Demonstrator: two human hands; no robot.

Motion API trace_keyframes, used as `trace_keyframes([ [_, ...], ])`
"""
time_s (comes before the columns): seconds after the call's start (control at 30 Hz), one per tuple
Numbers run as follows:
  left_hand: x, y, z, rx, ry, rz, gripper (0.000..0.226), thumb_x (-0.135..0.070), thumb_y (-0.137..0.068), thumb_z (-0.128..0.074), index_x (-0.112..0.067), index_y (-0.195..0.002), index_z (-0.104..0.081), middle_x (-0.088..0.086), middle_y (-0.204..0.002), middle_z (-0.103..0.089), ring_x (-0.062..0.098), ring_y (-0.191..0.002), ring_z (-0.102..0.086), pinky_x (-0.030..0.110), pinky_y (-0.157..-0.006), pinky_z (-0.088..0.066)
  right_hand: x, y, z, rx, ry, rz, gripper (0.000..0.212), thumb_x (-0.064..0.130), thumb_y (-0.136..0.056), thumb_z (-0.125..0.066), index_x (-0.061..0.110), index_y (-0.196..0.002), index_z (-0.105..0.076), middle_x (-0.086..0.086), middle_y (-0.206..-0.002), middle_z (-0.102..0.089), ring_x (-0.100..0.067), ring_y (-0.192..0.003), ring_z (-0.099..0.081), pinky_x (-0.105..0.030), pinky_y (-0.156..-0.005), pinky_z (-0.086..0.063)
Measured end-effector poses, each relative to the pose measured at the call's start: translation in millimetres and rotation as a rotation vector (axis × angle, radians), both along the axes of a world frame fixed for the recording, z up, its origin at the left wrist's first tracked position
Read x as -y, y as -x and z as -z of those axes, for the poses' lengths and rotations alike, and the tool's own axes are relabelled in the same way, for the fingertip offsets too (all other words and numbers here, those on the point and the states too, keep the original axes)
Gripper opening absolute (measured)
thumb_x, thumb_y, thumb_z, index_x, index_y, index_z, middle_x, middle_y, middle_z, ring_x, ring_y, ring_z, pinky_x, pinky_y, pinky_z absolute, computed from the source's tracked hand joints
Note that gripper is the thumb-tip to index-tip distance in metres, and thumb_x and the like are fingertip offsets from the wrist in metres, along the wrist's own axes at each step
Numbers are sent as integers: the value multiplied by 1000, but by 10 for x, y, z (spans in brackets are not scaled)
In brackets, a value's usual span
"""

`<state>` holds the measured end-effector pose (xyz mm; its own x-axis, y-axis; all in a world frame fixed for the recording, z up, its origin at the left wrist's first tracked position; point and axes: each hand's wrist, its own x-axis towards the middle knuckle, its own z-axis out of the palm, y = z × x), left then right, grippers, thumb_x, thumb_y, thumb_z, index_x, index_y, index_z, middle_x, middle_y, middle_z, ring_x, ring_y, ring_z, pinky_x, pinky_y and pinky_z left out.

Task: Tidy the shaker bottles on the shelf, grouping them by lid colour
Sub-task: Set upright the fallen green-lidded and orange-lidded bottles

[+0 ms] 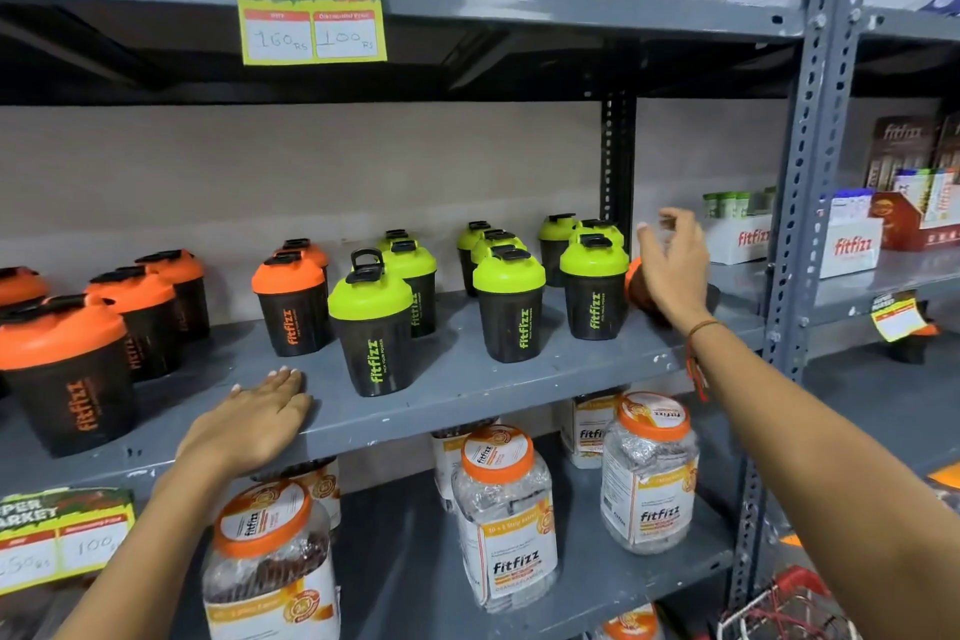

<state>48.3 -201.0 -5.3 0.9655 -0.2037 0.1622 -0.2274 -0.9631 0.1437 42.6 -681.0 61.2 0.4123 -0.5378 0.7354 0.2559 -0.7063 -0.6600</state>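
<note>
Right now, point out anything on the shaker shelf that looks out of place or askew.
One orange-lidded shaker lies tipped on its side at the right end of the shelf, beyond the green-lidded shakers and away from the orange group. The right hand is open in front of it. One green shaker has its cap flipped up.

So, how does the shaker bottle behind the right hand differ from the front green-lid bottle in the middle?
The bottle behind the right hand has an orange lid and lies tipped over; the front green-lid bottle stands upright. The first is mostly hidden by the right hand; the second is in full view. Both have dark bodies and sit on the same grey shelf.
</note>
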Motion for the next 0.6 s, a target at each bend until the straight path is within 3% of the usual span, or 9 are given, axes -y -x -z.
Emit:
trace_keyframes([
  [0.1,-1,-2,-5,-1,-6,0,57,-41,-101,-19,-17,-153,-13,1,-162,-9,14,-149,-9,39,-120,-3,258,-41,-125,-297,99,129,47,27,-91,-63,6,-132,-55,-24,-131,-56,-42,-122,-53,-46,-101,-42],
  [0.23,-3,-6,-2,3,6,5,57,-41,-101,-20,-18,-153,-14,1,-161,-9,13,-149,-10,39,-120,-3,358,-58,-136,-675,231,210,67,42,-83,-71,7,-136,-50,-25,-133,-54,-46,-123,-53,-48,-98,-47],
  [0.4,-14,-20,-3,12,10,7,56,-39,-101,-23,-18,-152,-17,0,-161,-12,13,-148,-12,39,-120,-5,364,-93,-27,-847,267,255,90,60,-72,-78,8,-137,-44,-22,-133,-56,-44,-123,-56,-48,-96,-47],
  [0.6,-10,-1,-11,19,22,11,56,-40,-101,-24,-19,-152,-18,-1,-161,-13,12,-148,-14,38,-120,-8,414,-100,-4,-812,234,270,86,57,-71,-81,7,-132,-47,-22,-130,-61,-44,-120,-58,-50,-96,-49],
])
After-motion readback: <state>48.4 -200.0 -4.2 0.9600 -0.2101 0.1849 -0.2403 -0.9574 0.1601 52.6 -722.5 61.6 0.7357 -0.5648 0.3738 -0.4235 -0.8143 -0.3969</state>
